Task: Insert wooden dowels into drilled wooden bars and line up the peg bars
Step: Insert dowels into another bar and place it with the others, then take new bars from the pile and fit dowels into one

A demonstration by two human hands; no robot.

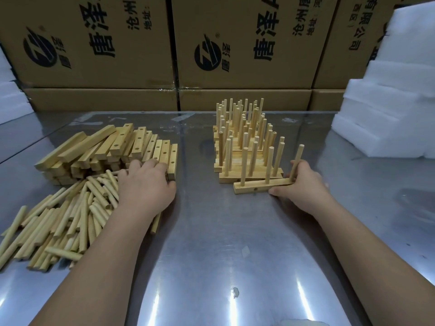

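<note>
A pile of loose wooden dowels point(58, 220) lies at the left on the metal table point(223, 243). Behind it is a stack of drilled wooden bars point(106, 149). My left hand point(146, 187) grips the end of the nearest drilled bar point(173, 161) at the stack's right edge. To the right, several finished peg bars point(242, 142) stand in rows with dowels upright. My right hand point(303, 184) holds the right end of the front peg bar point(256, 185), thumb under it and fingers around its rightmost dowel.
Cardboard boxes point(235, 43) form a wall behind the table. White foam blocks point(388, 102) are stacked at the right, more at the far left point(9, 95). Bare table lies between my forearms.
</note>
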